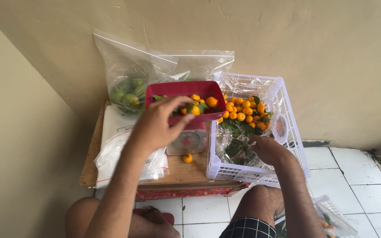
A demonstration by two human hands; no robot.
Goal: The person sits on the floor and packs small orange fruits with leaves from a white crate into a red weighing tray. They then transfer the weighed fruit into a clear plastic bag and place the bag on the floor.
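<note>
Red plastic makes up the small tub (186,90), which sits on top of a little kitchen scale (187,142). The left hand (157,123) reaches over the front edge of the tub with its fingers loosely curled, half open. The fingertips are at the small orange fruits (211,102) in the tub, but I cannot tell if they pinch one. Some green leaves lie in the tub too.

Right of the tub stands a white plastic basket (287,128) with a grid of holes, lined with clear crinkly plastic. It holds a heap of round orange fruits (243,112) on leafy stems. The right hand (267,149) is down in the basket's near end among the leaves, fingers bent; what it grips is hidden.

One loose orange fruit (187,158) lies on the wooden board (181,174) just in front of the scale. Behind the tub leans a clear bag (131,83) with round green fruits (126,97). Left of the scale lies a white sack (115,145).
</note>
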